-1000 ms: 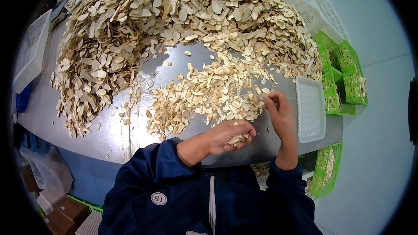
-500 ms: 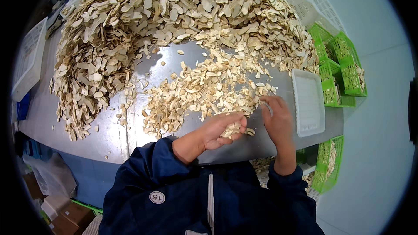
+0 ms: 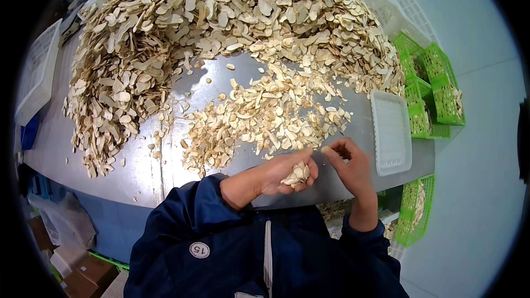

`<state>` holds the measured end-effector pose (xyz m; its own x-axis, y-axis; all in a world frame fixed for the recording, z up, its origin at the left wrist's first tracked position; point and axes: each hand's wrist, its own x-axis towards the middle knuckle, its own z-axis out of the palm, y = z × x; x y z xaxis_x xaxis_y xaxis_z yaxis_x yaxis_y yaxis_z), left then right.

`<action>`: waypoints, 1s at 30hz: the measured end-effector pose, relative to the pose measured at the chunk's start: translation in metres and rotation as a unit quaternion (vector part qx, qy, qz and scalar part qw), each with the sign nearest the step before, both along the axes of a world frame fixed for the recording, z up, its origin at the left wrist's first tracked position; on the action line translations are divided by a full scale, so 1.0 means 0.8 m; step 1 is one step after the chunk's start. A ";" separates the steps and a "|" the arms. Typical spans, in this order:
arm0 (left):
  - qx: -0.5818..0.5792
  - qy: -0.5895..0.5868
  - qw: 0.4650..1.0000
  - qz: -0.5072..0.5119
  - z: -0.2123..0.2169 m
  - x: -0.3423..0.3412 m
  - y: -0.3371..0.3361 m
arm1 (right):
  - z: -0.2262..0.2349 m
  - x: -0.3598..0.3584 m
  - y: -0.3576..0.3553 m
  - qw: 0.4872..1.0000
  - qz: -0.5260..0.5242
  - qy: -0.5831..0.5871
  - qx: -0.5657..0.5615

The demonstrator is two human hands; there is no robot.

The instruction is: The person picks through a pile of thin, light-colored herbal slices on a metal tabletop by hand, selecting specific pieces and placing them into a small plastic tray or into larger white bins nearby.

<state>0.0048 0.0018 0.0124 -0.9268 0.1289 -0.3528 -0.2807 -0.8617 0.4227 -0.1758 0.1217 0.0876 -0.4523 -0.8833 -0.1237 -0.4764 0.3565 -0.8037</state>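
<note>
My left hand (image 3: pixel 274 174) is cupped, palm up, above the near part of the metal table (image 3: pixel 301 192). Its fingers curl round a small bunch of pale dried slices (image 3: pixel 297 174). Close on its right, my right hand (image 3: pixel 352 170) has thumb and forefinger pinched together on a small pale slice (image 3: pixel 326 149), partly hidden by the fingertips. Just beyond both hands lies a loose spread of small cream-coloured pieces (image 3: pixel 265 105). What plant or mushroom the slices come from cannot be told.
A large heap of broader dried slices (image 3: pixel 221 14) curves round the far and left sides. The shallow white tray (image 3: pixel 392 157) lies at the right table edge. Green baskets (image 3: pixel 435 127) hold slices beyond it, and a white crate (image 3: pixel 47 85) stands far left.
My right hand has closed from spread fingers to a pinch and come nearer the left. The left has turned, showing more of the slices in it.
</note>
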 end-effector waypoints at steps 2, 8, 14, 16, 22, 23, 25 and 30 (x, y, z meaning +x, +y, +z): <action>0.079 0.012 0.995 0.053 0.003 -0.001 -0.003 | -0.004 -0.005 -0.010 0.993 0.040 -0.100 -0.047; 0.019 0.014 0.999 0.025 -0.001 -0.005 -0.003 | -0.042 0.001 -0.061 0.975 0.078 0.200 -0.059; 0.055 0.006 0.998 0.021 -0.006 -0.003 -0.002 | -0.058 -0.015 -0.058 0.975 0.035 0.212 -0.058; 0.063 -0.001 0.998 0.021 -0.007 -0.004 -0.002 | -0.053 -0.029 -0.052 0.980 -0.011 0.185 -0.077; 0.058 0.003 0.998 0.021 -0.008 -0.004 0.000 | -0.029 -0.038 -0.036 0.993 -0.037 0.114 -0.011; 0.061 0.001 0.998 0.021 -0.007 -0.004 0.000 | -0.035 -0.042 -0.033 0.993 -0.039 0.114 -0.011; 0.064 -0.001 0.998 0.019 -0.008 -0.005 0.000 | -0.044 -0.045 -0.031 0.994 -0.069 0.071 -0.048; 0.099 0.034 0.994 0.026 -0.009 -0.004 -0.004 | -0.009 -0.040 -0.022 0.998 -0.051 0.016 0.016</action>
